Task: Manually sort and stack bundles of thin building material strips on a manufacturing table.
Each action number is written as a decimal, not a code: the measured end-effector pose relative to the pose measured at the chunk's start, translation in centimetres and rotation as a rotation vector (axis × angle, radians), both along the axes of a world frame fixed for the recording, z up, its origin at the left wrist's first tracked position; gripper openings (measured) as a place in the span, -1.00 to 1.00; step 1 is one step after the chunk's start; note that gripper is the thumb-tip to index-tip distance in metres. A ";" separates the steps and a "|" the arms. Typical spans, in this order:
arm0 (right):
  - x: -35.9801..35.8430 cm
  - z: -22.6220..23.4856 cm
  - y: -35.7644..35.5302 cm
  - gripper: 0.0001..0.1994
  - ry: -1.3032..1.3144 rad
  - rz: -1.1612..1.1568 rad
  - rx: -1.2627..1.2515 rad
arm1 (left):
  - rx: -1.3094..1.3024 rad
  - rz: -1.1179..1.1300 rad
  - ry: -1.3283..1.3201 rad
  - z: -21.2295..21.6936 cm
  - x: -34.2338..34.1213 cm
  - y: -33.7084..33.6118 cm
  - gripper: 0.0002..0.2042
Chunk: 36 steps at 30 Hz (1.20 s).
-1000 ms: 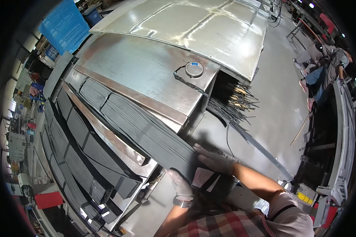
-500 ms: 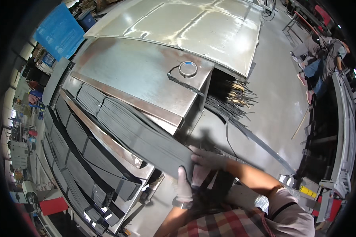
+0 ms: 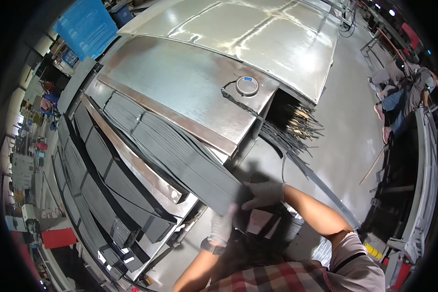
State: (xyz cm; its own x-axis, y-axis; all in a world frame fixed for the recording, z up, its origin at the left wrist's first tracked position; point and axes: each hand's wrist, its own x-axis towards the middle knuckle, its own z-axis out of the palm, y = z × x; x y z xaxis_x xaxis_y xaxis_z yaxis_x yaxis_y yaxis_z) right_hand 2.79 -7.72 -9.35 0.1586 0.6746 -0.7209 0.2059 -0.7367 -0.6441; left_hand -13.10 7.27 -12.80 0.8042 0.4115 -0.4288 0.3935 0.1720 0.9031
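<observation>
A long stack of thin dark grey metal sheets [image 3: 170, 151] lies on a steel shelf ledge [image 3: 131, 160] of a large metal machine. My right hand [image 3: 265, 193], in a grey glove, grips the near end of the stack from the top and side. My left hand [image 3: 223, 226], also gloved, holds the same end from below. Both forearms come in from the lower edge, above my plaid shirt.
More dark sheet stacks [image 3: 97, 194] fill lower shelves at left. A round tape roll [image 3: 247, 85] sits on the shiny steel top [image 3: 190, 82]. Thin rods [image 3: 297, 126] jut from an opening. A crouching person [image 3: 404, 82] is at far right. A blue board [image 3: 85, 27] stands top left.
My view has shifted a little. Both hands stay on the near end of the sheet stack, the left hand having slid closer under it.
</observation>
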 end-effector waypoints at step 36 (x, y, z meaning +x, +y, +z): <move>-3.0 -4.7 -0.9 -0.09 -0.427 -0.222 0.526 | -0.218 0.182 -0.114 -0.5 2.4 0.5 -0.52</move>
